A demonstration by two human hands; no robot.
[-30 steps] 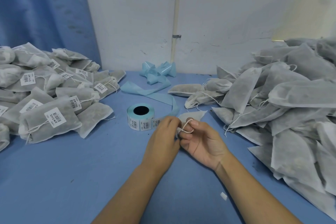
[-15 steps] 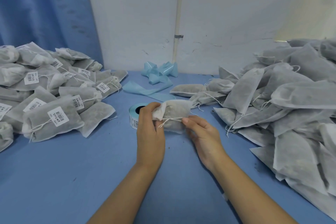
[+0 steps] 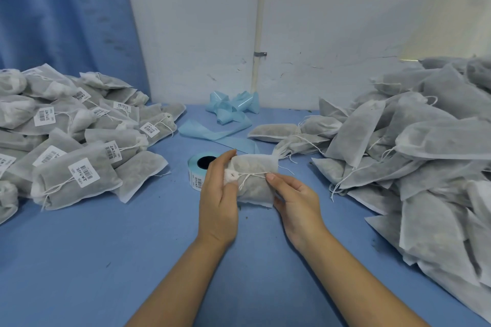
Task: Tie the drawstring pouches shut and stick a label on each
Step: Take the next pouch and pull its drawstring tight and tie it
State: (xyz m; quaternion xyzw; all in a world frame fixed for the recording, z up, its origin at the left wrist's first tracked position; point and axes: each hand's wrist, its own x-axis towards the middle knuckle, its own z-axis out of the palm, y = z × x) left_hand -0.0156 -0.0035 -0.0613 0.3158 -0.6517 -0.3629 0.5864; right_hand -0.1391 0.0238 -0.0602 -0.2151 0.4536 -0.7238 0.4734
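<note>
Pouch, drawstring wound round it: centre tabletop, just in front of label roll. Left hand grips gathered end; right hand holds opposite side. Labelled pile left, unlabelled pile right

Place: small packing workshop
Evidence: label roll mid-table; barcoded pouches heaped left of it, unlabelled pouches right; scuffed wall behind.

Seen only as two bare forearms, uncovered right up to the lower edge of the view. Ending in a bare left hand and a bare right hand. Slim at the wrists, long in the fingers. Short, rounded nail on the right forefinger.
</note>
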